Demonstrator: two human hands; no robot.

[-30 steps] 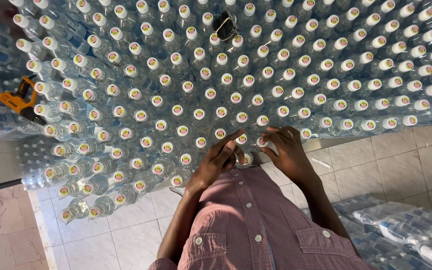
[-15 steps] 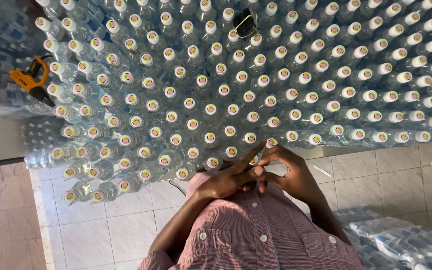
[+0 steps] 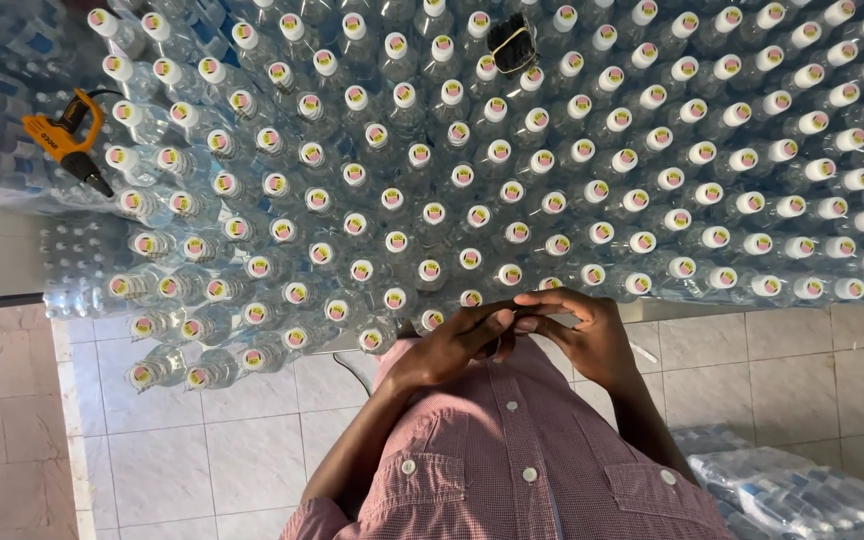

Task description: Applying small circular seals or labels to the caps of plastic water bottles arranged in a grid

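Several rows of clear plastic bottles (image 3: 472,200) with white, pink-and-yellow sealed caps stand packed together in front of me. My left hand (image 3: 447,345) and my right hand (image 3: 587,335) meet just below the nearest row, above my pink checked shirt (image 3: 522,470). The left fingers reach across and touch the curled right fingers. Whether anything small is pinched between them is hidden. The closest bottle caps (image 3: 470,298) sit just beyond my fingertips, not touched.
An orange and black power tool (image 3: 67,135) lies on the bottles at the far left. A small black object (image 3: 512,42) rests on the caps at the top. Shrink-wrapped bottle packs (image 3: 802,490) lie at lower right on the tiled floor (image 3: 202,460).
Both hands have drawn back from the front-row bottle caps toward my chest and come together. The view has shifted slightly.
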